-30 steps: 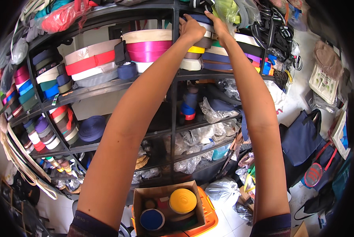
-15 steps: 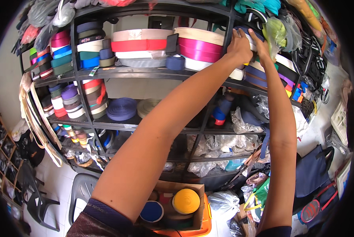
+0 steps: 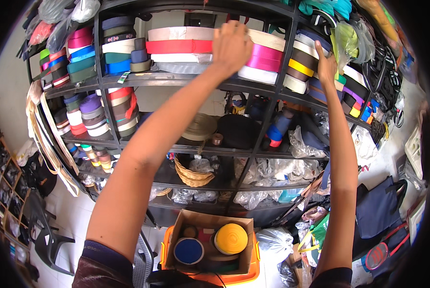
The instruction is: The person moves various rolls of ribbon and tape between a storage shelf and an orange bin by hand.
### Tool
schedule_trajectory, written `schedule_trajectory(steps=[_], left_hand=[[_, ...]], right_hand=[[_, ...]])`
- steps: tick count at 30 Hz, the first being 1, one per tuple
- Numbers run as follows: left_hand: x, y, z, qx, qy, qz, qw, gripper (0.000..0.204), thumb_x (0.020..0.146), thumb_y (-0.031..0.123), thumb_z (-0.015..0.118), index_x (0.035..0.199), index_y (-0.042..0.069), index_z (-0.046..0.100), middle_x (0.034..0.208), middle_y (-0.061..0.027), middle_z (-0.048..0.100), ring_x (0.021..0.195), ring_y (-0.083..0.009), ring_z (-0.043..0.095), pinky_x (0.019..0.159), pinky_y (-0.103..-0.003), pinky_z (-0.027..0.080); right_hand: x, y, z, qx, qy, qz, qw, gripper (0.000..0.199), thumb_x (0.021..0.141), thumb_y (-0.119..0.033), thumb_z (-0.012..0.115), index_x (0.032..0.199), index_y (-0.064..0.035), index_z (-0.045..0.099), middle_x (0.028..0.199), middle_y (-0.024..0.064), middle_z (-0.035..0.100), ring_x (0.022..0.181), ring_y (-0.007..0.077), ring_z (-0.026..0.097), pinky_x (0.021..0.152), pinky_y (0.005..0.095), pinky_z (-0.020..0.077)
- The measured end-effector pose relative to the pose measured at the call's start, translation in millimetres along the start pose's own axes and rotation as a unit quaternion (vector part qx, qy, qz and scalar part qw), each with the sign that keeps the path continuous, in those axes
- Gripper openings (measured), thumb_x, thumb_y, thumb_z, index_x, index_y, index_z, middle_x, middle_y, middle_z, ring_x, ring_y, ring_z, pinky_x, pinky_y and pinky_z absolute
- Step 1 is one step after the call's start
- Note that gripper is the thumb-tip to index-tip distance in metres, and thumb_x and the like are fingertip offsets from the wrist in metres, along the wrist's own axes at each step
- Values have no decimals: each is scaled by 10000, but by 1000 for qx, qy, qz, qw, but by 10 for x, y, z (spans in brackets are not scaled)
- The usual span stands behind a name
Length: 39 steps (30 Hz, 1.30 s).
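My left hand (image 3: 232, 47) is raised at the top shelf, in front of the wide ribbon rolls. Its back faces me, so the fingertips and anything in them are hidden. A red ribbon roll (image 3: 179, 46) lies just left of it, between a pale roll (image 3: 179, 33) and a white one. On its other side a magenta ribbon roll (image 3: 265, 58) sits under a cream roll (image 3: 267, 40). Against the stack in the right bay rests my right hand (image 3: 326, 67), thumb stretched upward and apart. Beside that thumb are brown webbing rolls and a yellow roll (image 3: 301, 67).
A black metal shelf (image 3: 200, 82) fills the view, packed with webbing rolls. Lower down sit a wicker basket (image 3: 194, 174) and plastic bags. Below, an orange crate (image 3: 165, 254) bears a cardboard box (image 3: 246, 240) holding yellow and blue rolls. A dark chair (image 3: 52, 245) stands left.
My left hand has moved left from the right-bay stack to the wide ribbon rolls. My right hand stays at that stack, slightly lower. The view has shifted a little.
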<state>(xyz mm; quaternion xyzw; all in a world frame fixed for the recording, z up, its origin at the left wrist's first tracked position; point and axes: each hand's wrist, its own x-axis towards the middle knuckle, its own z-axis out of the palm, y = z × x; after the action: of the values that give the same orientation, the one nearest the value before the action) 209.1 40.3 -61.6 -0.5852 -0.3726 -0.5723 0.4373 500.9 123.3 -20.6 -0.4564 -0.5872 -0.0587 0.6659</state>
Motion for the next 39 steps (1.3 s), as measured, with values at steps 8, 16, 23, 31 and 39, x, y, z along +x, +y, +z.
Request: schedule_trajectory(steps=[8,16,23,31,39], left_hand=[[85,-730,-451,248,-239,108,933,328,850,273,600,1149,144,562,1044,-51,634,1020,-253,584,893,-467,372],[136,-894,-474,197,-273,60,940,357,893,318,594,1189,130,525,1083,-98,637,1065,-279,587,876,-500,397],[399,-737,-295,126,-330,36,935,335,931,319,515,1154,72,550,1094,-159,644,1052,-335,615,902,-538,420],[436,-752,39,65,-342,22,937,386,926,279,516,1212,21,489,1039,-214,659,1016,-380,628,890,-508,440],[483,-655,129,-19,-291,-85,953,539,894,276,572,1320,20,363,974,-244,661,993,-428,621,909,-510,456]], right_hand=[[-1036,-572,11,-17,118,-356,927,362,844,-290,672,1063,-23,564,1067,150,570,1049,318,536,887,423,392],[-858,-1240,658,-119,-55,-448,884,492,850,-337,649,1200,-12,533,1178,168,588,1120,332,545,970,437,412],[-615,-1411,778,-294,-171,-332,880,633,847,-568,576,1153,-14,592,1027,190,674,991,356,649,837,473,518],[-439,-1440,768,-347,-190,-518,758,448,913,-391,530,1010,44,578,868,228,669,822,362,673,718,450,544],[-201,-1534,775,-318,-162,-486,798,390,918,-347,498,995,34,528,838,237,653,806,414,633,695,479,502]])
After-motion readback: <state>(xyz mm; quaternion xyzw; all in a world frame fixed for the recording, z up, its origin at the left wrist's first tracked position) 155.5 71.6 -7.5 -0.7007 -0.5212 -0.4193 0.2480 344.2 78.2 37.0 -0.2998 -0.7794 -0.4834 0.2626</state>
